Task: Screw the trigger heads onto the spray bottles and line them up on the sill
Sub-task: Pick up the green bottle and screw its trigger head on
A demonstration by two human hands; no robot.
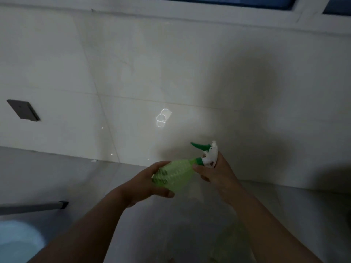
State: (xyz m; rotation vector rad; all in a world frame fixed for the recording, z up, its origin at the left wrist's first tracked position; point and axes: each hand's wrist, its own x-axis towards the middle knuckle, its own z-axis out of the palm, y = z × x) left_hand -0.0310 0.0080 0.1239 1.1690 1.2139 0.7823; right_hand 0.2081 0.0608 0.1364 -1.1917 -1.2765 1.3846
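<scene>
Both forearms reached fwd from 6 o'clock. The left hand (147,182) was wrapped around the base of the spray bottle (173,176), fingers closed on it. The right hand (218,172) gripped the trigger head (208,155) at the neck. The bottle was translucent green plastic w/ a ribbed body, held in the air, tilted toward 2 o'clock, in front of the glossy tiled wall (133,73). The head was white w/ a green lever.

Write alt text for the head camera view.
Two bare hands hold a green spray bottle tilted on its side: the left hand in a grip on its body, the right hand at the white trigger head. Behind is a pale tiled wall.
</scene>
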